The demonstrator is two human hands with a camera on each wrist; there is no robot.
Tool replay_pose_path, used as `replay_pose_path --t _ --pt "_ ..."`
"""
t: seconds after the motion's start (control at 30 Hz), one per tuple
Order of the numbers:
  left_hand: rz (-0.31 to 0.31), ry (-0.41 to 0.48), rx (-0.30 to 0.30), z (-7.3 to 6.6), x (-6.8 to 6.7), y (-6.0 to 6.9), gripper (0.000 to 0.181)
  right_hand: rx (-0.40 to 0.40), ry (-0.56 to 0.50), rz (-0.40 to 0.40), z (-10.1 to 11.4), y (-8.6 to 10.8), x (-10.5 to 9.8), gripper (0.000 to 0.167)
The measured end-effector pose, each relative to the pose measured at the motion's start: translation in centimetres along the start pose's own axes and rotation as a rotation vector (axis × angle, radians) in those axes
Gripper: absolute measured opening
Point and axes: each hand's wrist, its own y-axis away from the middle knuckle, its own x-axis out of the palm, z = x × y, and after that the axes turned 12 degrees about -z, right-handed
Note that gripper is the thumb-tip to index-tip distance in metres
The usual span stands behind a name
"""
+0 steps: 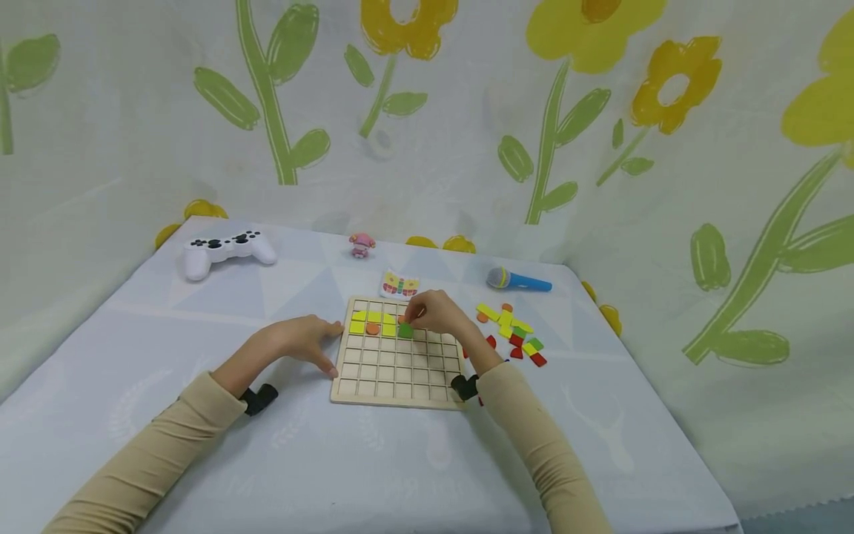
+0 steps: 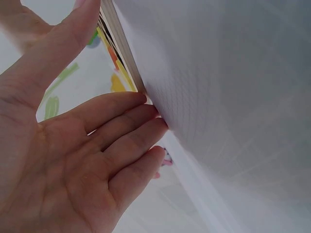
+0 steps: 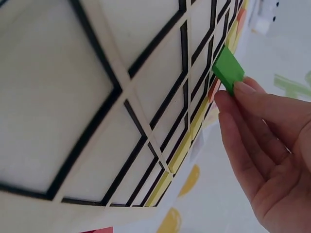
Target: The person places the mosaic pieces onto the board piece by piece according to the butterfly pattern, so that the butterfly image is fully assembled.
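- Far on the board (image 1: 385, 370), the right hand (image 1: 437, 311) pinches a green tile (image 3: 227, 69) by its edge; it might slip.
- Spread left hand (image 1: 304, 340) could bump the board.

Here's a pale hanging (image 1: 460, 174), big yellow flowers (image 1: 563, 48) blooming across it, behind a white-clothed table (image 1: 333, 475); bottom right, a bluish strip (image 1: 821, 521), possibly floor, shows.

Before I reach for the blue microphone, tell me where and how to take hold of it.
Probably best round the middle of its blue handle, coming down from above and closing across its length. The microphone lies on its side, and the handle is long and slim, while the rounded grey head is wider.
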Motion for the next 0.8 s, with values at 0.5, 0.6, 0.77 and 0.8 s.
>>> replay_pose_path --t 0.5,0.6,0.77,0.8 --pt "0.006 0.004 0.014 -0.03 -0.15 -0.02 0.095 0.042 0.095 0.008 0.76 -0.11 -0.14 0.008" --pt "0.009 0.006 0.014 -0.10 -0.24 0.07 0.095 0.078 0.105 0.022 0.69 -0.15 -0.07 0.011" --pt "0.011 0.004 0.009 -0.24 -0.32 0.25 0.094 0.135 0.099 0.063 0.42 0.02 -0.04 0.015" --pt "0.011 0.001 0.012 -0.26 -0.31 0.28 0.095 0.138 0.091 0.067 0.35 0.10 -0.09 0.015"
